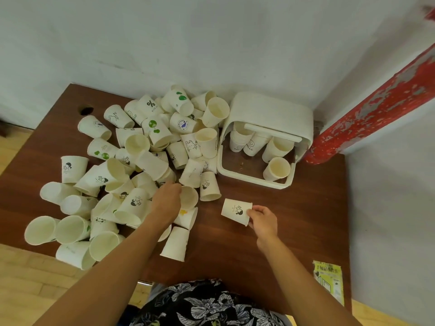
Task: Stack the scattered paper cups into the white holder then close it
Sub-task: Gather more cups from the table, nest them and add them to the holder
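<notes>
Well, working from left to right: I have a big heap of scattered paper cups lying every way on the brown table, spreading out to the left of and beyond my left hand. That hand reaches into the near edge of the heap and its fingers curl over a cup lying on its side, mouth turned toward me; I judge it gripped, though the fingertips are hidden.

Further right, my right hand pinches the rim of a printed cup that lies on its side just left of the hand, base pointing away to the left, long axis roughly across the table.

The white holder stands beyond the right hand and slightly to its right, lid raised, its opening facing me. Several short stacks already stand inside, and one single cup stands nearest the front.

My right hand is plainly the nearer one to the holder, so I judge its cup should go in first, tipped upright and nested on a stack. Most cups are still outside.
</notes>
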`<state>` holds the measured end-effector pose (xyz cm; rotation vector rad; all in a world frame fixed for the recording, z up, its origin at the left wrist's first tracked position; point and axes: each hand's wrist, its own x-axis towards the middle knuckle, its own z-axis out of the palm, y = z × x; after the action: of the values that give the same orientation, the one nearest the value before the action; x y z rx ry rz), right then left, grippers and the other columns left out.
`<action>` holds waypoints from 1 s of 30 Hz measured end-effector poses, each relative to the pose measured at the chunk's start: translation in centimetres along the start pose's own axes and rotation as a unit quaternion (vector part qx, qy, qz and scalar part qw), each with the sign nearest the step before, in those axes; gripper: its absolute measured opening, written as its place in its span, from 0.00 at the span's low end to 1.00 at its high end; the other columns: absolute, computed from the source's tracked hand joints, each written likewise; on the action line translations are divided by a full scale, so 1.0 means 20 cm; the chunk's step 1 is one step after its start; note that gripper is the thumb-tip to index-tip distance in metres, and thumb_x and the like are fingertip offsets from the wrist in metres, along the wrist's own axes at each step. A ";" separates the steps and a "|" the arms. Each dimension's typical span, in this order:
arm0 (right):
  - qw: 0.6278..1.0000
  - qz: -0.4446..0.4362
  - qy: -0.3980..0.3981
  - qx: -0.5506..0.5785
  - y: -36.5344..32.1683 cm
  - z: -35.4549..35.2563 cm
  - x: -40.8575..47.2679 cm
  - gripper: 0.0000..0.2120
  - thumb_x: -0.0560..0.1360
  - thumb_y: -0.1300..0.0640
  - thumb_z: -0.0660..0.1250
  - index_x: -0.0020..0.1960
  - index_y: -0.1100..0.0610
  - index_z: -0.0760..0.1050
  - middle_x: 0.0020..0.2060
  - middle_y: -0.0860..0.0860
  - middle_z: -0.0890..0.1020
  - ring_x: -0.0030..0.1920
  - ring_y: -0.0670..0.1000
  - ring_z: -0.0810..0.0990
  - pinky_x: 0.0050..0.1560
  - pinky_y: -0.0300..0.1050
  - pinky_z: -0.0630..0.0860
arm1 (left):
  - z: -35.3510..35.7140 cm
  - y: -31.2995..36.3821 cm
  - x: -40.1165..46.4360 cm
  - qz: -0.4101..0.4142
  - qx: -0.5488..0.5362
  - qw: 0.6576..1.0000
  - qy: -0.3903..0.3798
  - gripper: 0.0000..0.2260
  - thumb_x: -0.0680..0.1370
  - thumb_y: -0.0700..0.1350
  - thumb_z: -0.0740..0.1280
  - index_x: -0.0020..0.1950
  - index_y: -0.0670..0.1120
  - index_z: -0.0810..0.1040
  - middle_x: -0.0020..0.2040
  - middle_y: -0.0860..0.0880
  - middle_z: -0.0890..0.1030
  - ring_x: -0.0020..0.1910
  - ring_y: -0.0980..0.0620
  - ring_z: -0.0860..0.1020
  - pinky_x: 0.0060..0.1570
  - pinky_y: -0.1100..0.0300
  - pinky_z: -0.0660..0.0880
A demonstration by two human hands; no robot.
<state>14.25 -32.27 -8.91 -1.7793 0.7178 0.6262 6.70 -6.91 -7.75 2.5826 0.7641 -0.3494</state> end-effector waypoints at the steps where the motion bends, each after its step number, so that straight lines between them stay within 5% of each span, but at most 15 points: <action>1: 1.000 -0.005 0.000 -0.007 0.00 0.00 0.00 0.06 0.75 0.63 0.70 0.51 0.56 0.77 0.45 0.51 0.84 0.47 0.50 0.84 0.54 0.50 0.81 | 0.00 0.02 0.00 0.002 -0.015 1.000 0.006 0.13 0.75 0.32 0.60 0.56 0.41 0.80 0.54 0.43 0.78 0.51 0.43 0.76 0.48 0.51 0.74; 11: 0.998 -0.061 0.002 -0.025 -0.04 -0.07 -0.04 0.08 0.73 0.60 0.72 0.51 0.51 0.78 0.47 0.49 0.85 0.49 0.48 0.84 0.53 0.51 0.82 | -0.05 0.29 -0.06 0.075 -0.150 0.981 0.100 0.03 0.72 0.38 0.69 0.42 0.46 0.81 0.40 0.51 0.78 0.39 0.51 0.77 0.41 0.55 0.76; 18: 0.983 -0.147 0.079 -0.079 -0.18 -0.26 -0.09 0.09 0.75 0.58 0.71 0.54 0.50 0.78 0.46 0.45 0.82 0.48 0.45 0.80 0.47 0.40 0.78 | -0.14 0.61 0.02 0.039 -0.298 0.953 0.046 0.07 0.70 0.39 0.70 0.46 0.48 0.78 0.38 0.53 0.79 0.38 0.52 0.79 0.40 0.58 0.77; 21: 0.970 -0.198 0.108 -0.093 -0.26 -0.36 -0.09 0.07 0.74 0.60 0.70 0.51 0.50 0.79 0.44 0.43 0.83 0.47 0.44 0.81 0.47 0.40 0.78 | -0.18 0.81 0.08 0.013 -0.394 0.919 0.005 0.05 0.73 0.37 0.70 0.47 0.44 0.79 0.41 0.47 0.80 0.37 0.50 0.82 0.31 0.65 0.78; 30: 0.948 -0.262 0.152 -0.096 -0.45 -0.57 -0.07 0.09 0.76 0.61 0.69 0.50 0.47 0.77 0.44 0.39 0.80 0.46 0.40 0.79 0.47 0.36 0.77 | -0.05 1.14 0.29 -0.071 -0.477 0.874 -0.066 0.07 0.73 0.35 0.70 0.49 0.43 0.79 0.47 0.43 0.81 0.39 0.47 0.84 0.38 0.58 0.82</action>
<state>20.65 -40.54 1.12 -2.1626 0.3602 0.0607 24.49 -21.14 -1.46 1.5609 0.8039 -0.1248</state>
